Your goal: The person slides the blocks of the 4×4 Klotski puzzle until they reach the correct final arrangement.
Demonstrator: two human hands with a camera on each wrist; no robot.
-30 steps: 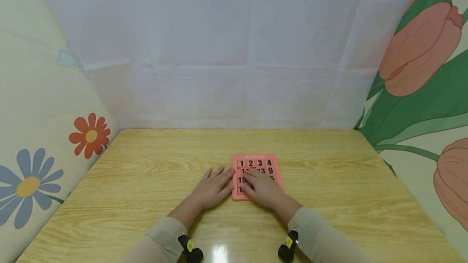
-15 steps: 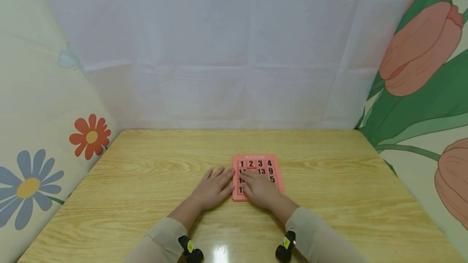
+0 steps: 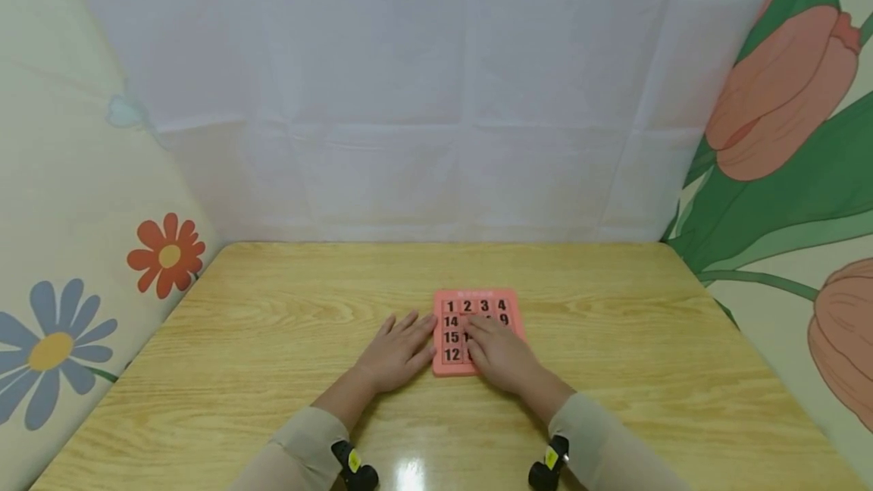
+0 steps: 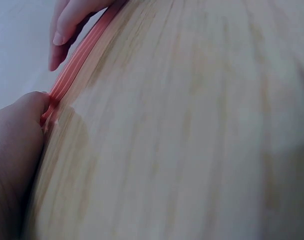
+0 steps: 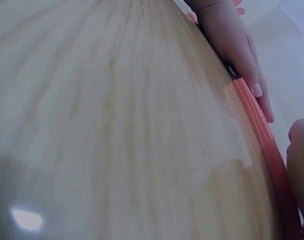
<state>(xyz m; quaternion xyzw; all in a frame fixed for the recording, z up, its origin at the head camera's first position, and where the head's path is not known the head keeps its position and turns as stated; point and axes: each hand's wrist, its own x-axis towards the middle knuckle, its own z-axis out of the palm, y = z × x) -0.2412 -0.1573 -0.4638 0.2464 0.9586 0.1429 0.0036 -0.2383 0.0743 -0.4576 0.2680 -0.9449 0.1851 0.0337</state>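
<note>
A pink sliding number puzzle (image 3: 477, 295) with black numerals lies flat on the table in the head view. Its top row reads 1, 2, 3, 4, and 14, 15 and 12 show down the left column. My left hand (image 3: 395, 354) rests at the puzzle's left side, its fingers extended and touching that edge. Over the tiles lies my right hand (image 3: 501, 354), its fingertips on the second row near the second column. It covers most of the lower right numbers. Both wrist views show the puzzle's pink side edge (image 4: 82, 60) low on the table, with fingers beside it.
The wood-grain table (image 3: 273, 301) extends around the puzzle on all sides. A white cloth (image 3: 382, 97) hangs behind its back edge. Flower-printed cloths (image 3: 68, 195) flank it left and right. Black wrist cameras (image 3: 356, 468) are strapped at both sleeves.
My right hand has shifted slightly left, then back right, over the tiles. A second-row tile has slid left into the first column, where 14 now shows. The left hand stays put.
</note>
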